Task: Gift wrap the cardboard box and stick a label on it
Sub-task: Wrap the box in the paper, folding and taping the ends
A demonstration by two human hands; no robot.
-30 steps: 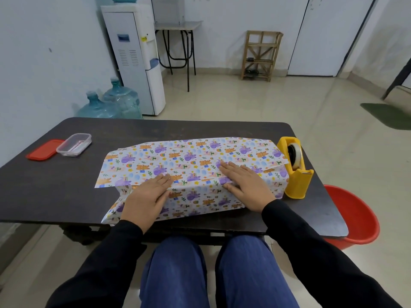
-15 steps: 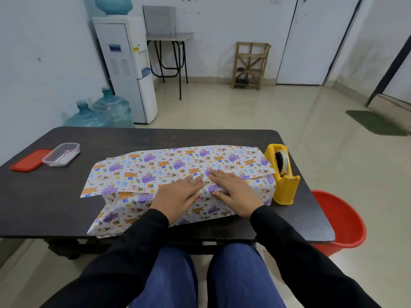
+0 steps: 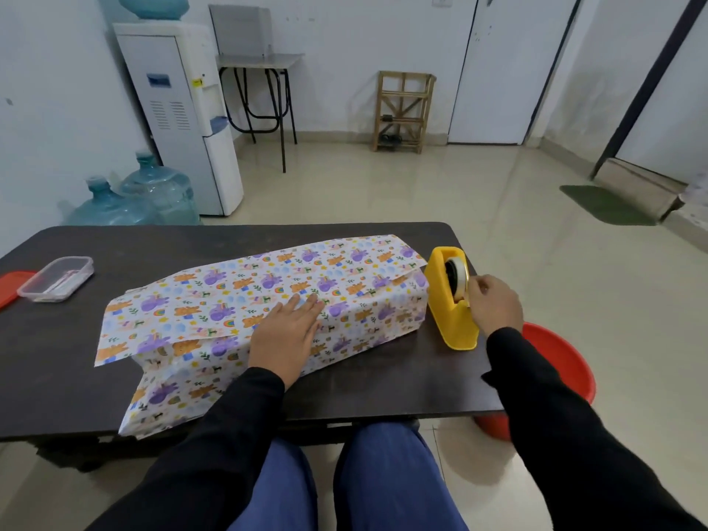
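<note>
My left hand (image 3: 285, 331) lies flat, palm down, on top of the wrapped box (image 3: 356, 320), fingers straight and close together, pressing the overlapping edge of the wrapping paper (image 3: 164, 396) against the top face. My right hand (image 3: 496, 304) is out to the right at the yellow tape dispenser (image 3: 448, 320). Its fingers are curled, with thumb and forefinger drawn together against the near edge of the roll of tape (image 3: 456, 272). I cannot tell whether the tape's end is between them.

The box is long and lies across the middle of the dark table (image 3: 57, 369), its right end just beside the dispenser. It is fully covered in white paper printed with purple and orange cartoon animals. At its left end the paper is unfolded: one flap juts out flat, level with the top, and another spreads down onto the table toward the near edge.

At the far left of the table sits a clear plastic container (image 3: 57, 277), with a red lid (image 3: 7, 289) beside it at the frame's edge. Both my sleeves are black, and my knees in blue trousers show under the near edge.

On the floor to the right, partly under the table, is a red tub (image 3: 563, 362). Farther off on the left stand a white water dispenser (image 3: 180, 109) and two blue water bottles (image 3: 161, 189), and a wooden rack (image 3: 404, 111) stands against the far wall.
</note>
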